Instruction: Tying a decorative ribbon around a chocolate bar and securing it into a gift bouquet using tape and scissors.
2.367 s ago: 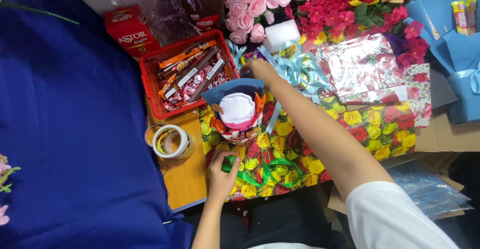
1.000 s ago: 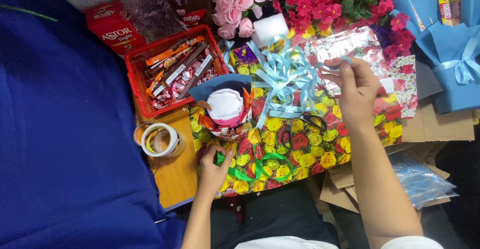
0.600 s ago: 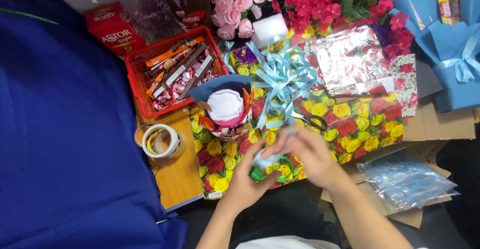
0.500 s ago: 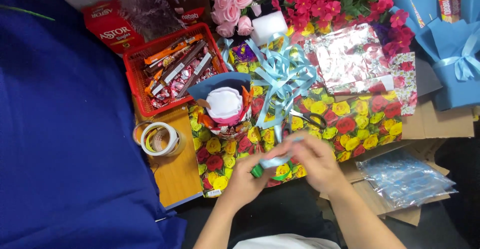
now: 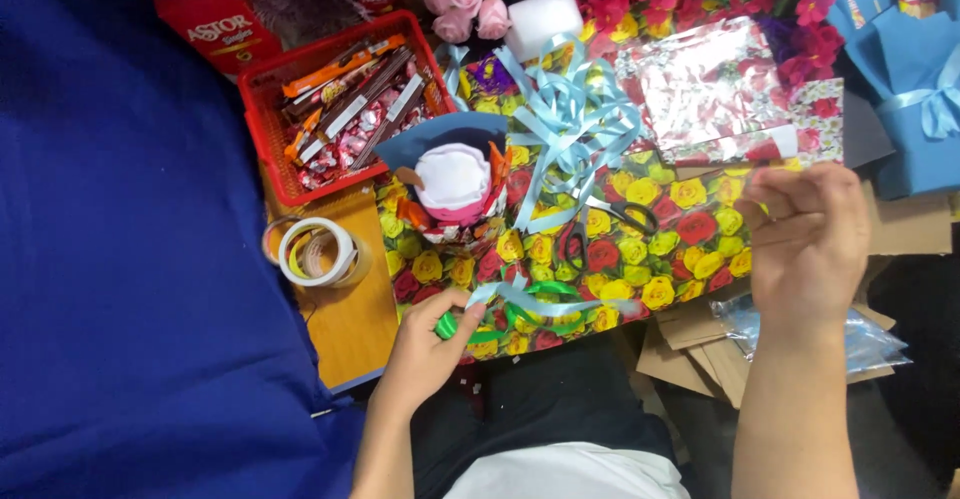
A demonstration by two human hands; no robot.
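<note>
The left hand (image 5: pixel 425 344) rested at the near edge of the floral wrapping paper (image 5: pixel 690 229), its fingers pinched on a green ribbon (image 5: pixel 535 311) together with one end of a light blue ribbon strip (image 5: pixel 555 304) that lay across the paper's near part. The right hand (image 5: pixel 805 234) hovered over the right end of that paper, fingers curled loosely inward; whether it pinched anything could not be told. On the paper's middle lay black scissors (image 5: pixel 600 227), partly under a light blue ribbon bow (image 5: pixel 575 124). Left of the bow, still on the paper, stood a small gift bundle with a white top (image 5: pixel 452 181). Beyond the paper's far left corner sat a red basket (image 5: pixel 268 144) of wrapped sweets, and just left of the paper a tape roll (image 5: pixel 318 254) lay on the wooden board (image 5: pixel 345 324).
</note>
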